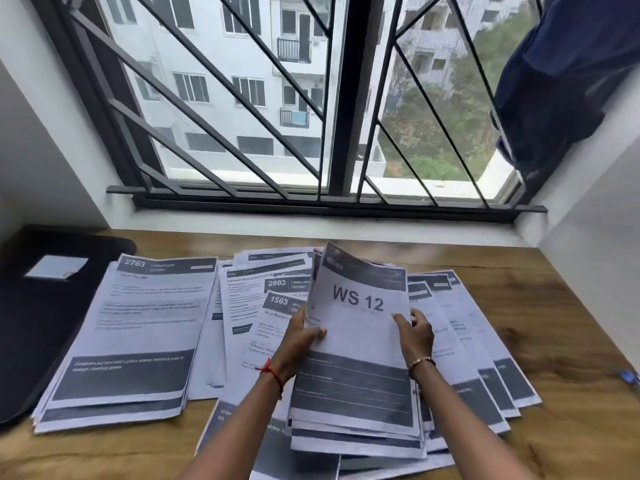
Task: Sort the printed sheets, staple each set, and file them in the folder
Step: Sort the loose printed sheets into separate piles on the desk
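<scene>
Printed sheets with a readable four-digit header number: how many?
3: white sheet 2763 lies on top at left; sheets 2683 and 1563 overlap in the middle. Others may be covered or blurred.

- A stack of sheets (pixel 360 344), top one printed "WS 12", tilts up above fanned loose sheets (pixel 460 341).
- A flat pile (pixel 138 334) headed "2763" overlaps the closed black folder (pixel 31 323).

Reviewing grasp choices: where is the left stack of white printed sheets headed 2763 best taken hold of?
Probably its near short edge, from the person's side: the 2763 stack lies flat, that edge free on the wooden table, its left side overlapping the black folder.
</scene>
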